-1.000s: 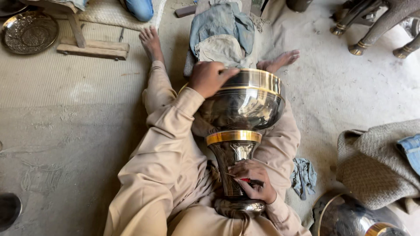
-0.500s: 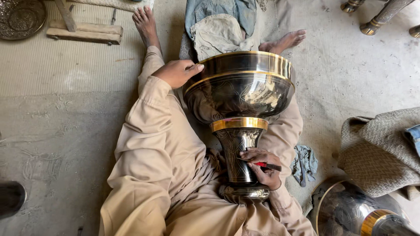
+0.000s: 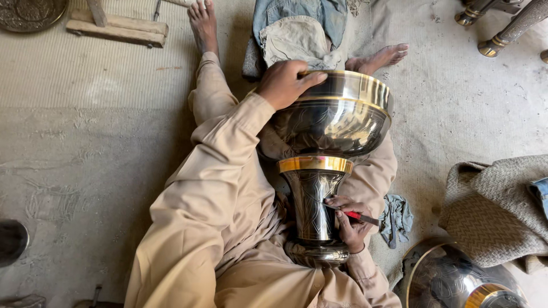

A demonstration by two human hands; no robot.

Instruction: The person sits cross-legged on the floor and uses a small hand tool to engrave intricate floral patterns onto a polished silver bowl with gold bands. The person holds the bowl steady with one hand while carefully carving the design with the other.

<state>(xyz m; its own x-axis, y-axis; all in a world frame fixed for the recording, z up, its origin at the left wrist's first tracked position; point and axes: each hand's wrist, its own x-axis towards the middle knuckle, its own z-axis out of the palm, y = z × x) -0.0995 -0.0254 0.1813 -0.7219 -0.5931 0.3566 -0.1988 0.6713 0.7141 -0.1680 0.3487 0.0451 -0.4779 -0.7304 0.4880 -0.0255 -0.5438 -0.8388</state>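
- Nearest the camera, the person's right hand (image 3: pixel 349 223) is closed around a thin red-handled tool (image 3: pixel 361 216), whose tip meets the dark engraved stem of a large metal goblet-shaped vessel (image 3: pixel 325 148).
- The vessel lies along the person's lap and legs, its round foot close to the body and its wide bowl pointing away toward the feet; a brass-coloured band rings the neck between stem and bowl, and another runs round the rim.
- Just to the right of that hand, a crumpled blue-grey rag (image 3: pixel 396 215) lies on the floor, and a second polished metal vessel (image 3: pixel 451 279) sits in the lower right corner, next to a folded woven mat (image 3: pixel 494 208).
- Farther out, the left hand (image 3: pixel 285 82) rests palm down on the bowl's rim, fingers spread over the edge and holding it steady.
- Beyond the bowl, a pile of denim and pale cloth (image 3: pixel 299 28) lies between the person's bare feet.
- At the far left, a wooden block (image 3: pixel 117 31) rests on the floor beside an engraved metal plate (image 3: pixel 28 12).
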